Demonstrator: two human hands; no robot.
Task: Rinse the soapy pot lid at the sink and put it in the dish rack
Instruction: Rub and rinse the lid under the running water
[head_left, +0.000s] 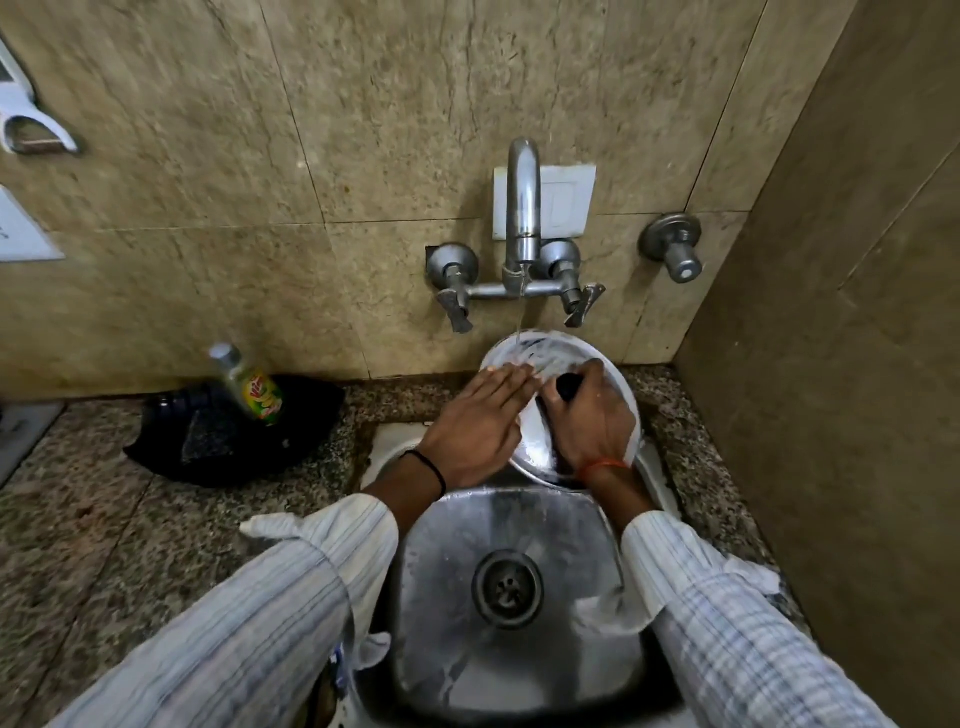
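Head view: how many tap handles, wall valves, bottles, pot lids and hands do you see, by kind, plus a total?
Tap handles: 2
Wall valves: 1
Bottles: 1
Pot lids: 1
Hands: 2, left hand and right hand
Total: 7

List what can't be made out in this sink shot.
- Dish rack: not in the head view at all.
- Lid: its near half is covered by both hands; left hand lies flat on it, right hand grips the black knob.
- Bottle label: blurred, unreadable.
- White fixtures on the wall: cut off by the left edge.
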